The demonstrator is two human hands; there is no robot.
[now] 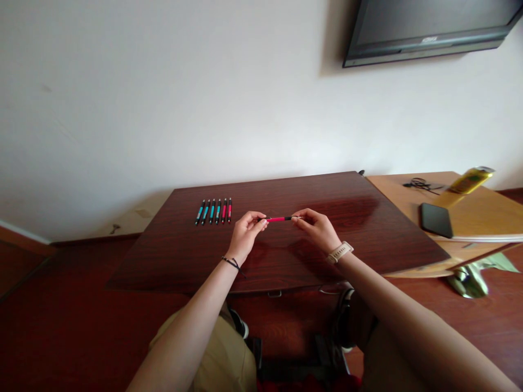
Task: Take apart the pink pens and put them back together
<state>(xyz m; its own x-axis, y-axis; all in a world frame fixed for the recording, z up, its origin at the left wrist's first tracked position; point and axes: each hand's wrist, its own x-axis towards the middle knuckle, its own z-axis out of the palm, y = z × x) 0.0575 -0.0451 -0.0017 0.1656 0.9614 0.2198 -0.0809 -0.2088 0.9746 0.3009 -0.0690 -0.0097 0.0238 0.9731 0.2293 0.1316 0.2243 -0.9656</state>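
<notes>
A pink pen [278, 219] with black ends is held level above the dark wooden table [351, 218]. My left hand [246, 233] pinches its left end and my right hand [317, 228] pinches its right end. My left wrist carries a thin black band, my right wrist a pale watch. To the left of my hands, a row of several pens [214, 211] lies side by side on the table, teal ones at the left and pink ones at the right.
A lighter wooden table [482, 209] adjoins on the right, bearing a black phone [436, 219], a yellow can [469, 180] and a black cable [420, 185]. A wall-mounted screen [429, 27] hangs at the upper right. My knees sit under the table's near edge.
</notes>
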